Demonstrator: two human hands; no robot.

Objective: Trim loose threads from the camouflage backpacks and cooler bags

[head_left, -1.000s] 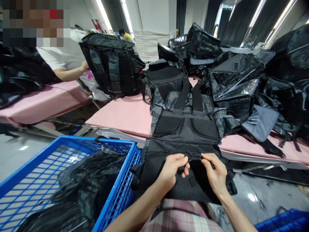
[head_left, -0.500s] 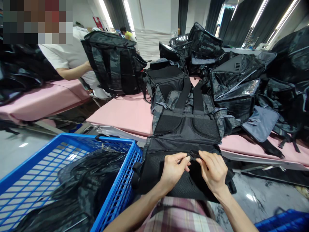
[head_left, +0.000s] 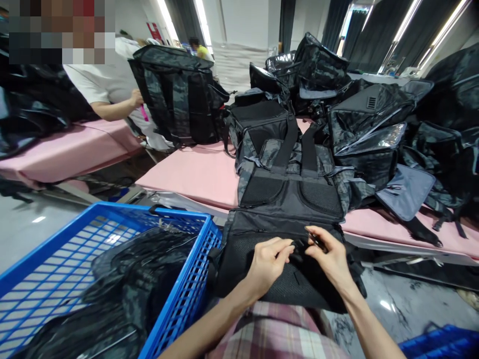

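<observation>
Left hand [head_left: 270, 262] pinched closed at the black backpack [head_left: 288, 199], exact grip unclear; right hand [head_left: 331, 257] closed on a small dark tool [head_left: 316, 241], apparently to leave fingertips free for fine work. Backpack spans lap and pink table [head_left: 187, 174], presumably for support, beside a blue basket [head_left: 187, 294].

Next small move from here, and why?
Probably bring the small dark item in the right hand to the left hand's fingertips: they look pinched together over the black bag's mesh, with a short gap between the hands.
</observation>
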